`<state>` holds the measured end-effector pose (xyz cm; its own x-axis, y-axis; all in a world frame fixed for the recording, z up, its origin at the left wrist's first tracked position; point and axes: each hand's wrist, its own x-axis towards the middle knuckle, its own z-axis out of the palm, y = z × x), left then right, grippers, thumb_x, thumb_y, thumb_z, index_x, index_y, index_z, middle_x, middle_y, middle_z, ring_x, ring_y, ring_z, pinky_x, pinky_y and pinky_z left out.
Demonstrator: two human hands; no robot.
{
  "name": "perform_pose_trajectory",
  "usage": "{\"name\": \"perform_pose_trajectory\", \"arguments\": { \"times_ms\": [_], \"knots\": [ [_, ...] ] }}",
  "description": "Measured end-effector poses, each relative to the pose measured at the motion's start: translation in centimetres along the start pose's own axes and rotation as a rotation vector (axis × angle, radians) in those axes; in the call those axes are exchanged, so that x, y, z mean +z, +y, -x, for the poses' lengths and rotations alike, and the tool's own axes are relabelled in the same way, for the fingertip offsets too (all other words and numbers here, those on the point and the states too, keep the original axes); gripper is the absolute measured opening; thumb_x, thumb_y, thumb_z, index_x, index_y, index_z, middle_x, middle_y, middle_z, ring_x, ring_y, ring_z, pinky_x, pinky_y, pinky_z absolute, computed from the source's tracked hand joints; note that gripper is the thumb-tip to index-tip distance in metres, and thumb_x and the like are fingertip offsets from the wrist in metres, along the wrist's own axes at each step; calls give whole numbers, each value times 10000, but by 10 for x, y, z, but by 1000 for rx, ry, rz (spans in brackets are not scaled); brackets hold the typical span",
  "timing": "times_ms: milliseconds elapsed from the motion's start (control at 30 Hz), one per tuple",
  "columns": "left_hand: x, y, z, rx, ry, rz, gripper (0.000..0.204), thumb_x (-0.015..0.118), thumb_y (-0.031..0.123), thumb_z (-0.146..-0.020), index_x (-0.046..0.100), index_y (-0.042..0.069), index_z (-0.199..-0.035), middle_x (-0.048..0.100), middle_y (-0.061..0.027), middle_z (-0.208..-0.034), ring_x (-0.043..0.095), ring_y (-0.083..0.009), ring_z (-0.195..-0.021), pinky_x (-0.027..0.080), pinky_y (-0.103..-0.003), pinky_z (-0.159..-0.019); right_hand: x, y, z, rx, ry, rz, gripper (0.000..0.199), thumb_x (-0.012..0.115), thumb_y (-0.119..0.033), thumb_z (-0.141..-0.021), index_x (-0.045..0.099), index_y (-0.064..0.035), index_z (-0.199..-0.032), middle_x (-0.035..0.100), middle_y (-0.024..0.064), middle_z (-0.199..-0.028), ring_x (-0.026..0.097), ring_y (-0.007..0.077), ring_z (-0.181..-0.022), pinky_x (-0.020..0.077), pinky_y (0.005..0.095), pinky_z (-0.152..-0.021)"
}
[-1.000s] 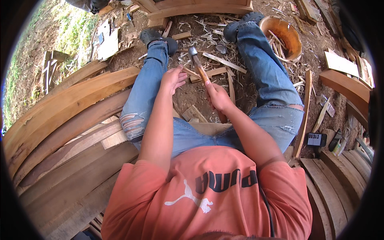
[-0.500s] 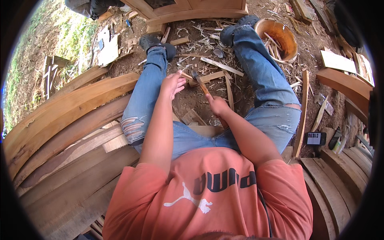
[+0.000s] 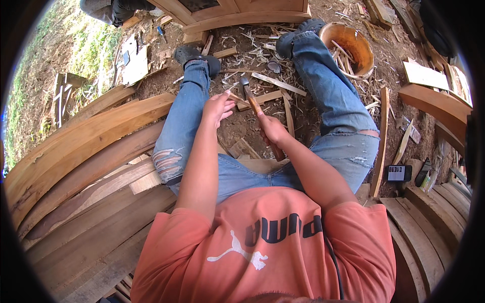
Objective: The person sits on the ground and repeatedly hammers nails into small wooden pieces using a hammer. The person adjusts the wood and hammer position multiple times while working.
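Note:
My right hand [image 3: 273, 130] is closed round the wooden handle of a hammer [image 3: 255, 106]. Its dark metal head points away from me, and the butt of the handle sticks out below my fist. My left hand [image 3: 218, 108] pinches a thin strip of wood [image 3: 236, 98] between thumb and fingertips, the other fingers loosely curled. The strip reaches toward the hammer, close beside its upper handle; whether they touch I cannot tell. Just beyond, a short wooden block [image 3: 263, 99] lies on the ground between my legs, partly hidden behind the hammer.
Wood shavings and offcuts litter the dirt. Past my right foot stands an orange-brown bucket [image 3: 368, 53] holding wood strips. Long curved planks [image 3: 91, 123] are stacked at my left. A phone [image 3: 398, 173] lies at my right, and a wooden panelled frame [image 3: 247, 18] stands ahead.
The hammer's head has moved up and away from the wood strip, and more of the handle's butt shows below my right hand. My left hand stays almost still.

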<state>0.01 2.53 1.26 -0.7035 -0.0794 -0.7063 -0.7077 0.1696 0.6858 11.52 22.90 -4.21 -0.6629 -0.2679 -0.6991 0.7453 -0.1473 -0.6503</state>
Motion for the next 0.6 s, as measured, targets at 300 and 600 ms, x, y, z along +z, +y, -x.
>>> {"name": "perform_pose_trajectory", "arguments": {
  "times_ms": [300, 600],
  "knots": [
    [7, -6, -5, -8, 22, -64, 498, 617, 398, -1077, 557, -9, -1359, 664, -237, -1341, 661, -348, -1275, 547, -495, -1045, -1, 27, -22, -102, 118, 204, 551, 449, -568, -1109, 538, -73, -884, 487, 19, -635, 469, 158, -456, 395, 351, -430],
    [13, -48, -11, 190, 174, -102, 336, 674, 316, -1057, 691, -14, -1114, 767, -146, -1019, 771, -204, -893, 605, -327, -715, -4, -4, -4, -188, 76, 75, 580, 484, -548, -1097, 638, -6, -959, 574, 46, -721, 549, 168, -591, 472, 389, -554]
  ]
}}
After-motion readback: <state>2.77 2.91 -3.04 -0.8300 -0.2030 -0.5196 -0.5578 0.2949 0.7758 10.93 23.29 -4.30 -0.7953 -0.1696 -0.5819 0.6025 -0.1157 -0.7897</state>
